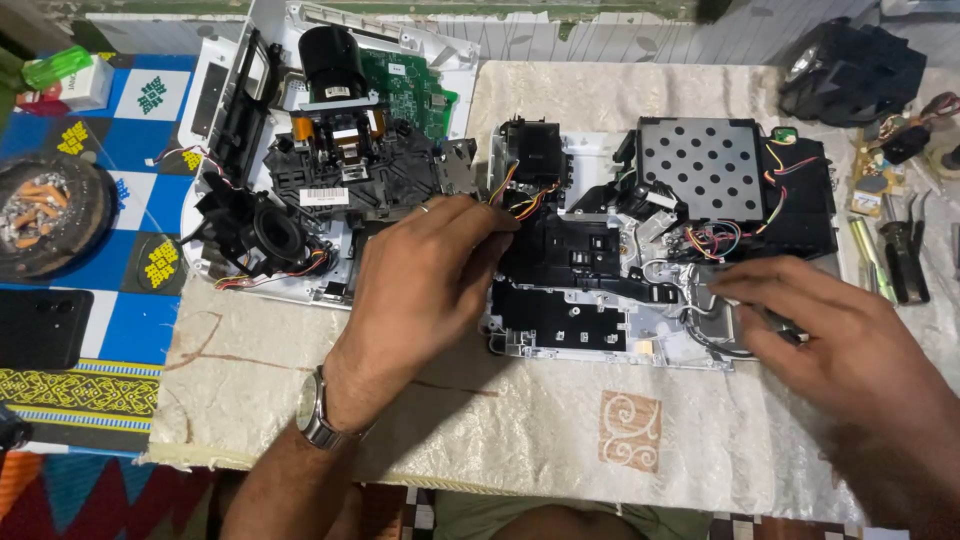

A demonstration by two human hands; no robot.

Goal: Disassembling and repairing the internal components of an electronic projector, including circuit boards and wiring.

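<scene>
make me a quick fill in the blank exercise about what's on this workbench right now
1. The left hand wears a metal ____ on its wrist.
2. The perforated metal plate sits in the ____ of the two opened chassis halves.
3. The ashtray lies at the table's ____ edge.

Missing words: watch; right; left

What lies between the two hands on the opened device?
In the head view, the device's black plastic inner frame and white base span between the left hand and right hand.
</scene>
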